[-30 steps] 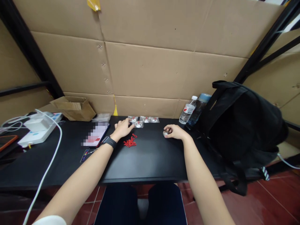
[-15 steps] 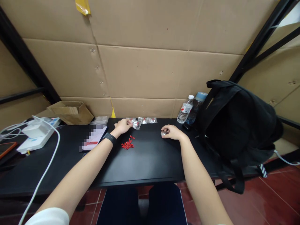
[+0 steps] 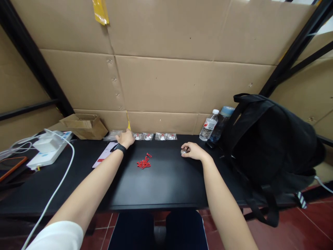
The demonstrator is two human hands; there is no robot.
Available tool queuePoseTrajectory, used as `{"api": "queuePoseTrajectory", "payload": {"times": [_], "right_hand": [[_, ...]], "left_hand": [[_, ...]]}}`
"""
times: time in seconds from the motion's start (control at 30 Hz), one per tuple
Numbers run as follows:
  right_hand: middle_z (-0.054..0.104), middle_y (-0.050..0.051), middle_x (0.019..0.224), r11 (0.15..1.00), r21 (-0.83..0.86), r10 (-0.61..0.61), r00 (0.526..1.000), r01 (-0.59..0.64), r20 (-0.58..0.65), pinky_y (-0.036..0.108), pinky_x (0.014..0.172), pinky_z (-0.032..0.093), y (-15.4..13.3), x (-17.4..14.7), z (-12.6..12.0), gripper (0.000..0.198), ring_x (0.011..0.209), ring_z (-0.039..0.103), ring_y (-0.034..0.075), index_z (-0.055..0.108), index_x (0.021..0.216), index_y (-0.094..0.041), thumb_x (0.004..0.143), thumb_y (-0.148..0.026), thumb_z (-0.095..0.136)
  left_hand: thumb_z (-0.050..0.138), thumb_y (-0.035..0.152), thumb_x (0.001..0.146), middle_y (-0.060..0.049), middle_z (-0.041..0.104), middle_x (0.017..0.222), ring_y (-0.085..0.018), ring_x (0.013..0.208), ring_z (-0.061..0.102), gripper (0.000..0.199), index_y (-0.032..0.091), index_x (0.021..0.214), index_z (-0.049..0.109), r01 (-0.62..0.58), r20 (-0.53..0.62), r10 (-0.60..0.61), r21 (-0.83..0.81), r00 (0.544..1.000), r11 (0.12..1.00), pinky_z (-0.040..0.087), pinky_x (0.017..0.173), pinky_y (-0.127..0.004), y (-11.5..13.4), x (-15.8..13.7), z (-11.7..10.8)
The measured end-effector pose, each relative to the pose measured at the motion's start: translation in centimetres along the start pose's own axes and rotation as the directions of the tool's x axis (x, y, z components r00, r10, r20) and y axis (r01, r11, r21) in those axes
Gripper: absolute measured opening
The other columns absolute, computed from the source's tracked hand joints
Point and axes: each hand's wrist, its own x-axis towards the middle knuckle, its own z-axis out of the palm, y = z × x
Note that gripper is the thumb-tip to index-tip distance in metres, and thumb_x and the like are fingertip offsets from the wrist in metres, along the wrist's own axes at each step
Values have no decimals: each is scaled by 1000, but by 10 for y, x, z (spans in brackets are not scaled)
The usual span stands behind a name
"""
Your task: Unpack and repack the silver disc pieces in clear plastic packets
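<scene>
My left hand (image 3: 126, 138) reaches to the back of the desk, beside the flat clear plastic bags (image 3: 112, 135); its fingertips are hidden, so their grip is unclear. To its right along the wall lie several small clear packets (image 3: 148, 136), each with a silvery round piece and a bit of red inside. My right hand (image 3: 194, 151) rests on the desk with fingers curled round shiny silver round pieces (image 3: 184, 151); how many is hidden. Between the hands, nearer me, is a small pile of red cord loops (image 3: 144, 163), one loop slightly apart.
A phone (image 3: 105, 155) lies under my left forearm. Further left are a brown paper bag (image 3: 84, 126) and a white power strip (image 3: 49, 149) with cables. On the right stand a water bottle (image 3: 208, 125), a blue-lidded bottle (image 3: 221, 123) and a black backpack (image 3: 270, 146).
My left hand has let go of a packet, which now lies in the row by the wall, and has moved left to the clear bags. My right hand keeps its hold.
</scene>
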Motion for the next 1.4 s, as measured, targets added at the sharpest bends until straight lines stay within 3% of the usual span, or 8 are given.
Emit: {"api": "queuePoseTrajectory", "payload": {"times": [0.23,0.37,0.43,0.6,0.87,1.03,1.13,1.4], "right_hand": [[69,4,96,1000,-5,-9,1000,9,-2,27,78,48,3,1,1,40,81,64,17,75,107,-20,69,-32,83],[70,4,96,1000,-13,-15,1000,15,4,27,78,49,3,1,1,40,82,65,17,75,107,-20,69,-31,83],[69,4,95,1000,-16,-15,1000,15,5,27,78,49,2,1,1,39,81,64,17,75,107,-20,70,-31,83],[69,5,98,1000,-11,-2,1000,2,2,26,79,49,-2,-1,0,38,81,64,16,75,108,-19,71,-30,82],[69,5,97,1000,-11,-8,1000,8,4,27,79,49,0,-1,0,37,81,64,16,76,107,-19,72,-30,82],[70,5,97,1000,-2,-13,1000,13,4,27,80,49,0,-1,-1,37,82,65,17,76,107,-20,72,-29,82],[69,5,97,1000,-12,-11,1000,11,5,27,80,49,0,0,-1,36,82,65,17,76,106,-21,72,-29,82],[69,6,98,1000,-17,-4,1000,4,12,27,81,50,-1,-1,0,33,83,65,17,76,105,-19,74,-30,80]], "left_hand": [[51,32,93,-21,61,135,-40,130,46,36,17,123,65,-194,-173,225,176,959,965,34,103,-55,7,-18,10],[54,35,92,-8,54,149,-35,139,36,44,34,135,61,-529,-23,538,152,843,835,27,109,-54,11,-21,10],[57,36,91,-4,56,149,-35,141,33,46,40,137,59,-602,32,603,127,797,789,24,110,-55,15,-20,12],[53,37,94,-11,71,126,-34,132,43,37,33,129,66,-566,23,567,104,823,818,25,108,-55,29,-21,17],[50,44,96,-13,70,121,-34,126,48,32,28,117,69,-550,10,553,131,833,825,28,105,-53,51,-31,18],[54,42,91,-19,59,137,-41,130,44,48,24,135,60,-311,-70,325,165,943,936,32,103,-57,31,-27,15],[53,45,91,-21,57,140,-45,130,43,53,24,140,57,-204,-15,211,183,977,962,32,102,-62,13,-26,16],[41,44,98,-14,55,147,-43,132,42,54,37,151,47,-336,65,330,130,942,933,33,102,-65,9,-33,24]]}}
